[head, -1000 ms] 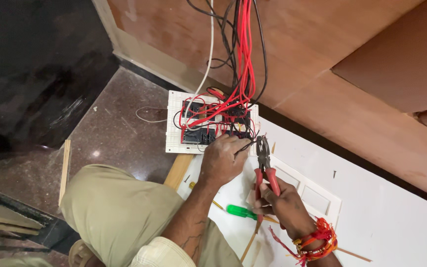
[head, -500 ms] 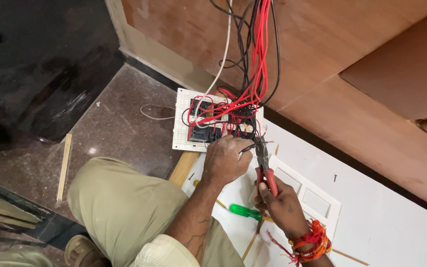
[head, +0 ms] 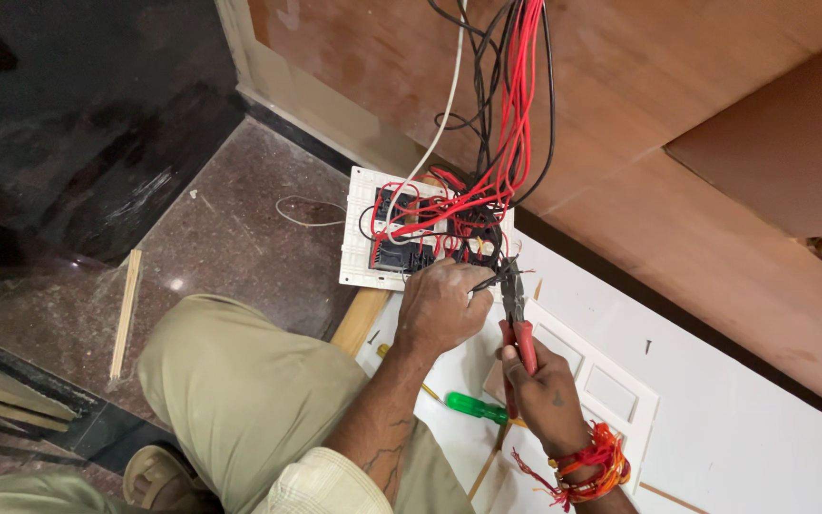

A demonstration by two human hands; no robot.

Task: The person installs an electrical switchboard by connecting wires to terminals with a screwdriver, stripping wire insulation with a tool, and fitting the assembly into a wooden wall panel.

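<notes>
A white switch plate (head: 359,233) lies face down on the floor, its back full of black modules and red and black wires (head: 511,114) that run up out of view. My left hand (head: 441,306) rests at the plate's lower right edge, pinching a black wire. My right hand (head: 542,385), with red threads on the wrist, grips red-handled pliers (head: 516,314). The pliers' jaws sit at the black wire next to my left fingers.
A green-handled screwdriver (head: 476,407) lies on the white board (head: 763,428) below my hands. A white cover frame (head: 611,390) lies under my right hand. Wooden strips (head: 126,314) lie on the brown stone floor. My bent knee in khaki trousers (head: 249,390) fills the lower middle. Wooden panelling (head: 696,143) stands behind.
The pliers' jaws have closed in on the black wire held by my left hand. The view has drifted slightly; my hands stay at the plate's lower right corner.
</notes>
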